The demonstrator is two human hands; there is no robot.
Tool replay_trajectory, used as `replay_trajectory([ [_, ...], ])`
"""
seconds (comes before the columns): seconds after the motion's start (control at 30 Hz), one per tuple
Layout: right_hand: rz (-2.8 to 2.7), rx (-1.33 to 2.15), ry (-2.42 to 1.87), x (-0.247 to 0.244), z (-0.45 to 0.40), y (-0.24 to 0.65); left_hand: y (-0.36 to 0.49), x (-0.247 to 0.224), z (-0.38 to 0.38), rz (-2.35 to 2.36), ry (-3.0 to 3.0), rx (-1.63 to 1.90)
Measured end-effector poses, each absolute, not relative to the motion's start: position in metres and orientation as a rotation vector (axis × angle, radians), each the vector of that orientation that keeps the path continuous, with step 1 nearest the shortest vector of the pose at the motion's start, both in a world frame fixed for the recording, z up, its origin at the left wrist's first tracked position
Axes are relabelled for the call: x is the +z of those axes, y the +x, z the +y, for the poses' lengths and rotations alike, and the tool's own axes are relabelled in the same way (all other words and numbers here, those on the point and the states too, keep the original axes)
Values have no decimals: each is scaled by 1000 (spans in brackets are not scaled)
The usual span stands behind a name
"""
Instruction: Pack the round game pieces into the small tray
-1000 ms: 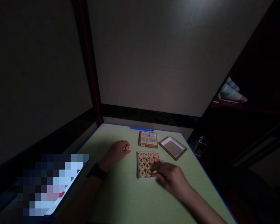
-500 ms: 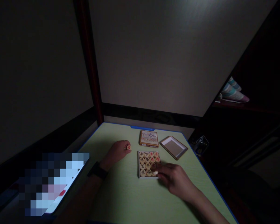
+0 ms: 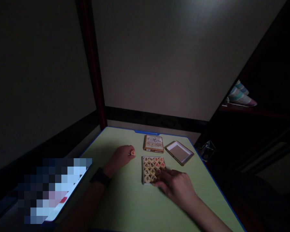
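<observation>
A shallow square box [image 3: 143, 170] holds rows of round wooden pieces with black and red characters. Over its front right corner is my right hand [image 3: 177, 183], fingers bent and closed on the pieces there; whatever lies between the fingertips is hidden. My left hand [image 3: 120, 158], a dark band at its wrist, rests on the table left of the box and pinches a round piece with a red character [image 3: 132, 153]. Behind the box lies a printed box lid [image 3: 154, 143], and to the right of that an open, shallow tray [image 3: 180, 152].
The green table [image 3: 125, 199] has a blue edge. A bright screen [image 3: 54, 212], partly pixelated, is at the left. Walls stand behind the table. At the right are a clear container [image 3: 208, 150] and striped fabric [image 3: 241, 95] on a shelf.
My right hand has lowered slightly at the box's front right corner, and the pale piece seen between its fingers is now hidden. My left hand is nearly unmoved.
</observation>
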State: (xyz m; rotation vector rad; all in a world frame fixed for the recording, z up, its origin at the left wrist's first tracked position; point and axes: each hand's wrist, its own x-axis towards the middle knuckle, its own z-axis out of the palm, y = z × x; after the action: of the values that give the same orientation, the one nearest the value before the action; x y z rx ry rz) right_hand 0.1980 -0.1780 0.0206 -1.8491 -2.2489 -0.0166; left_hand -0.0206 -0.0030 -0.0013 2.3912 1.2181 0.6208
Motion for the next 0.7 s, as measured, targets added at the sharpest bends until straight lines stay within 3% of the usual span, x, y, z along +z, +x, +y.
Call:
replay_trajectory([
  [0.37, -2311, 188, -1851, 34, -179, 204, -20, 1, -5, 1234, 2371, 627],
  [0.7, -2364, 126, -1971, 38, -178, 198, -21, 0, -3, 1202, 2410, 618],
])
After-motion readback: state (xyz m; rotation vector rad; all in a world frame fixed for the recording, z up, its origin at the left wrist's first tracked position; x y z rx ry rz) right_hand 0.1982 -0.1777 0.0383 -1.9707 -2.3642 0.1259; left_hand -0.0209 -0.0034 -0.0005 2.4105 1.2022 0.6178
